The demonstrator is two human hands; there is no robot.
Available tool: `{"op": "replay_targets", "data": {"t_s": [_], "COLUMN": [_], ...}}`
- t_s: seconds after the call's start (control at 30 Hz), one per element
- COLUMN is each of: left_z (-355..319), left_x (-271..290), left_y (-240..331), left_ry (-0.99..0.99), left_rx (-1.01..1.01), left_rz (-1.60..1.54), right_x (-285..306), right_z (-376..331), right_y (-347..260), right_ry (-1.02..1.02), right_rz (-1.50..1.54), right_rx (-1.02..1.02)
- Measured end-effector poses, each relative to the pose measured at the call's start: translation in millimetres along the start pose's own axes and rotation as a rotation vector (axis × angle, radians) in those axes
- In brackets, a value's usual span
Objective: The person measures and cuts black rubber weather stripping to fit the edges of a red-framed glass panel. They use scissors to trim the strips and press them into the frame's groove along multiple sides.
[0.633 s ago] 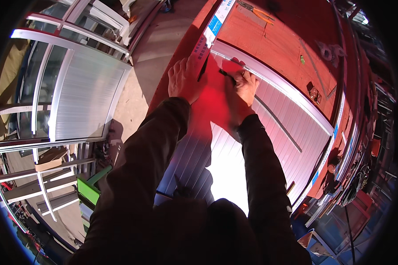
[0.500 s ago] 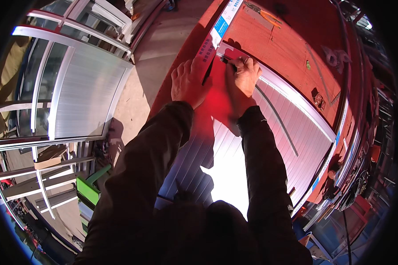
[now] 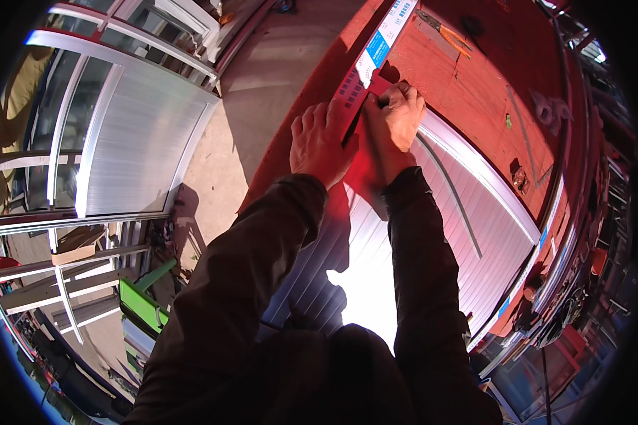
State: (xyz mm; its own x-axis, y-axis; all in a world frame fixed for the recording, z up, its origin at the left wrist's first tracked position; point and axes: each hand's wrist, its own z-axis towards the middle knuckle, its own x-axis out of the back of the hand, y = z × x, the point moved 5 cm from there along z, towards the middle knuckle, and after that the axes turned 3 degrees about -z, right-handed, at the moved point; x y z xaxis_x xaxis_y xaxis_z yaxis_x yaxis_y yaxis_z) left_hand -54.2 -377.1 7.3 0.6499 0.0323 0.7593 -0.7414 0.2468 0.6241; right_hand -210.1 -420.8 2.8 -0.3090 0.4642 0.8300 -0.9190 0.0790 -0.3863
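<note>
A white ribbed panel (image 3: 446,234) in a pale metal frame lies in front of me on a red-covered table (image 3: 475,92). My left hand (image 3: 324,142) rests over the frame's left side strip (image 3: 354,85), with its fingers stretched out and the thumb on the inner side. Close by, at the far left corner of the panel, my right hand (image 3: 398,120) is closed with its fingers curled down. Whatever it pinches is hidden behind the fingers and in shadow. A thin grey strip (image 3: 450,195) lies loose across the panel, right of my right forearm.
Orange-handled pliers (image 3: 455,41) lie on the table's far part. A printed blue and white film (image 3: 383,46) covers the side strip. Framed panels (image 3: 145,142) stand to the left, above a green metal piece (image 3: 142,304). Profiles and cables (image 3: 560,304) crowd the right side.
The view has shifted a little, so the table appears moved right. A dark piece visible at my right fingertips is now hidden. My left hand stays on the frame strip.
</note>
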Motion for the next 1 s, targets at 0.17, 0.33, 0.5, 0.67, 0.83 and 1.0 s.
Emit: {"op": "replay_targets", "data": {"t_s": [0.17,0.33,0.5,0.67,0.83,1.0], "left_z": [0.2,-0.4,-0.9,-1.2,0.3,0.6], "left_x": [3.1,3.7,-0.8,-5.3,-8.3,-24.5], "left_y": [-0.9,-2.2,2.2,-8.9,-4.2,-15.8], "left_ry": [-0.023,-0.034,-0.035,-0.020,-0.060,-0.080], "left_rx": [0.014,0.017,-0.011,-0.020,0.008,0.006], "left_rz": [-0.027,-0.004,0.026,0.035,0.103,0.161], "right_x": [-0.3,18.9,12.3,63.9,190.9,268.6], "right_z": [1.2,-1.4,-2.9,-44.2,-151.1,-219.9], "right_y": [2.2,32.2,35.3,64.7,168.2,241.9], "right_ry": [-0.122,-0.096,-0.069,-0.092,-0.072,-0.029], "right_rz": [0.022,-0.109,-0.224,-0.227,-0.292,-0.324], "right_rx": [0.043,0.124,0.082,0.092,-0.090,-0.233]}}
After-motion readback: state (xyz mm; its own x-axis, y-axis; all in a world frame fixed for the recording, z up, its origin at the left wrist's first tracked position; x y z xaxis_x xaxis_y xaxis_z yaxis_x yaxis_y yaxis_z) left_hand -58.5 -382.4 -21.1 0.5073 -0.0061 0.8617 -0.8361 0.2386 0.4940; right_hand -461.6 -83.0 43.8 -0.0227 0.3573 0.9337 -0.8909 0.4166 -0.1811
